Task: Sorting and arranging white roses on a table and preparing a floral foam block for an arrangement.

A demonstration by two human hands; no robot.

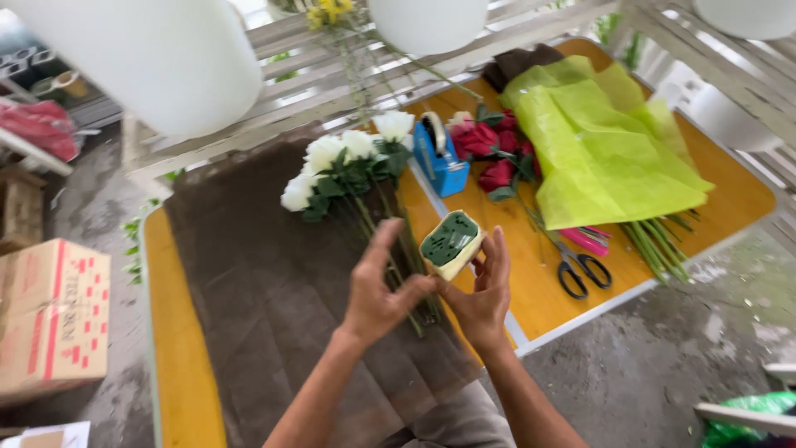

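1. We count two hands, both ours; the left hand point(375, 290) and the right hand point(483, 292) meet around one small block point(450, 243), the only one of its kind in sight.
2. We count about five white roses point(344, 162) lying in one bunch on the brown cloth point(257, 290); about four red roses point(489, 153) lie beyond them, partly under the yellow-green wrapping paper point(601, 153).
3. One blue tape dispenser point(439, 158) stands between the two bunches; one pair of black-handled scissors point(576, 270) lies near the table's point(178, 365) right edge, just beside a pink-handled tool point(585, 241).
4. The block is rounded and rectangular, pale cream on its sides, dark green and mottled on its upper face; it is tilted towards us.
5. Both hands are clamped on it, fingertips pinching its lower edge; it is held in the air above the right edge of the brown cloth, over the white roses' stems point(396, 228).
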